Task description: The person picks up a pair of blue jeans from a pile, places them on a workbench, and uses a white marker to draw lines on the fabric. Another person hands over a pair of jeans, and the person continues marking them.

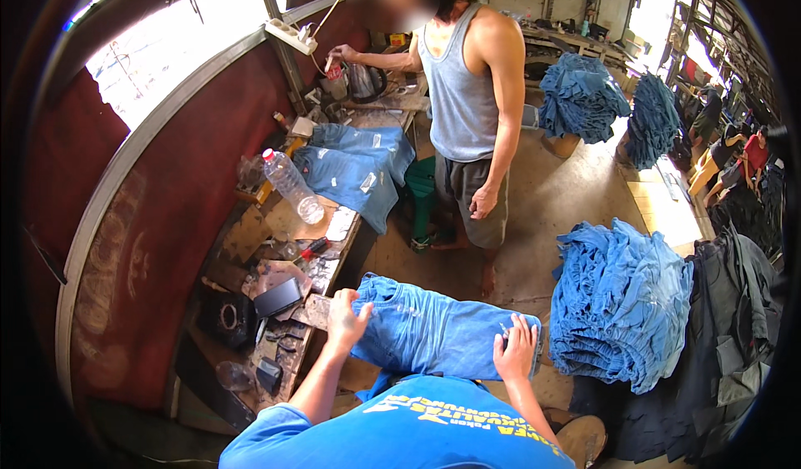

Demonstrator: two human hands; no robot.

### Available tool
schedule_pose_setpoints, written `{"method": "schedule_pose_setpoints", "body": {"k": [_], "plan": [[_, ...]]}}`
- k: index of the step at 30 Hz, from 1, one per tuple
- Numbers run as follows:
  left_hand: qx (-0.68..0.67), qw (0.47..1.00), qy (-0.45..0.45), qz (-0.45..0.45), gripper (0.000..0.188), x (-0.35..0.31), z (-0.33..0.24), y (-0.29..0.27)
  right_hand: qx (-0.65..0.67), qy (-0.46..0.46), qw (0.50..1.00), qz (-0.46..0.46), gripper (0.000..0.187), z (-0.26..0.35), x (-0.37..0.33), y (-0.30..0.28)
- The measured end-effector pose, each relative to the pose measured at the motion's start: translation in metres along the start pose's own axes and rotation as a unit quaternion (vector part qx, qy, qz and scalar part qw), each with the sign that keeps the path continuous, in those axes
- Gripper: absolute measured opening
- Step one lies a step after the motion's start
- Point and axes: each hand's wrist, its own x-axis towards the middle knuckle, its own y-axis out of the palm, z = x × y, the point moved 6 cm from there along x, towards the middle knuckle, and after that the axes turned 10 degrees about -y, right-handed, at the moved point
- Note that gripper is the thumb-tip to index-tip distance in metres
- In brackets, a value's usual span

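A folded pair of blue jeans (434, 323) lies across in front of me, with paler worn streaks near its left end. My left hand (345, 325) is at that end, thumb and fingers apart, touching the edge of the cloth. Over the right end of the jeans, my right hand (516, 350) rests with its fingers bent on the denim. A small dark object shows between its thumb and fingers; its kind is too small to make out.
A cluttered workbench (340, 248) runs along the left, bearing a plastic bottle (294, 187), a phone (278, 298) and more jeans (350, 164). Beyond it stands another person (467, 93). To my right are a tall denim pile (619, 302) and dark garments (734, 302).
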Motion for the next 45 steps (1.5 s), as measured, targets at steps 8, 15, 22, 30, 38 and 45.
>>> {"method": "schedule_pose_setpoints", "body": {"k": [8,15,22,30,38,45], "plan": [[0.108,0.991,0.072,0.017,0.083,-0.058,-0.033,0.052,-0.004,0.003,1.000,0.001,0.026,0.002,0.004,0.001],[0.086,0.995,0.044,0.037,0.083,-0.030,-0.018,0.058,-0.014,0.007,1.000,0.021,0.029,0.002,0.022,0.012],[0.072,0.996,0.052,0.016,0.088,-0.043,-0.007,0.047,0.079,0.004,0.997,-0.017,0.036,-0.008,0.015,0.008],[0.043,0.993,0.106,-0.031,0.101,-0.052,-0.062,0.034,0.244,0.111,0.958,-0.102,0.021,-0.034,-0.003,0.012],[-0.180,0.897,0.400,-0.051,0.072,-0.033,-0.219,-0.058,0.135,0.050,0.982,-0.123,0.024,-0.026,-0.001,0.009],[-0.405,0.532,0.618,-0.414,0.043,-0.018,-0.240,-0.284,0.459,0.109,0.855,-0.215,0.024,-0.014,0.072,-0.082]]}}
